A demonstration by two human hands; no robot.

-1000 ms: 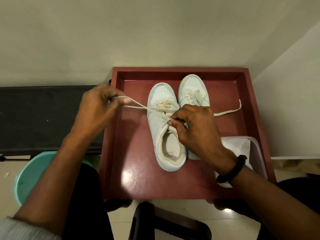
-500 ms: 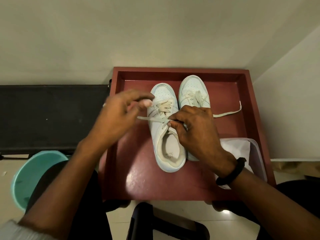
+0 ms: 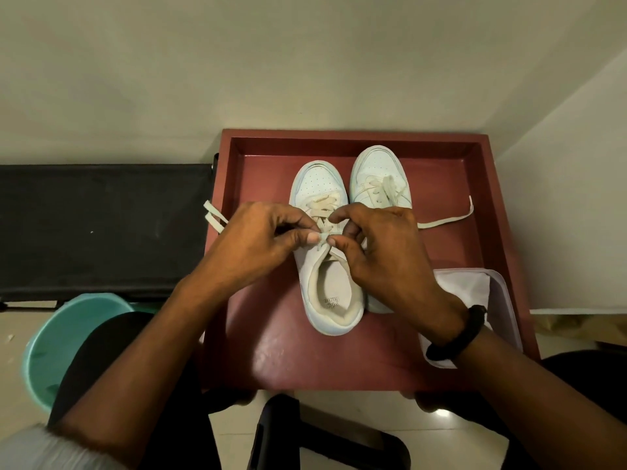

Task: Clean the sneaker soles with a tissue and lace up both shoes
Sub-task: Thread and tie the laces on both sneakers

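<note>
Two white sneakers stand side by side, toes away from me, in a dark red tray [image 3: 454, 259]. Over the left sneaker [image 3: 330, 293] my left hand [image 3: 251, 245] and my right hand [image 3: 380, 252] meet, each pinching the cream lace [image 3: 322, 238] just above the shoe's opening. Two loose lace ends [image 3: 213, 217] trail out behind my left hand over the tray's left rim. The right sneaker [image 3: 376, 171] is partly hidden by my right hand; one of its lace ends [image 3: 448, 220] lies across the tray floor to the right.
A clear plastic box with white tissue [image 3: 475, 286] sits in the tray's near right corner under my right wrist. A black bench [image 3: 101, 228] stands left of the tray, a teal bin [image 3: 57, 344] on the floor below it. Walls close in behind and right.
My left hand has come in from the far left, where it held the lace stretched out, to the middle of the left sneaker. Both hands now pinch the lace together there.
</note>
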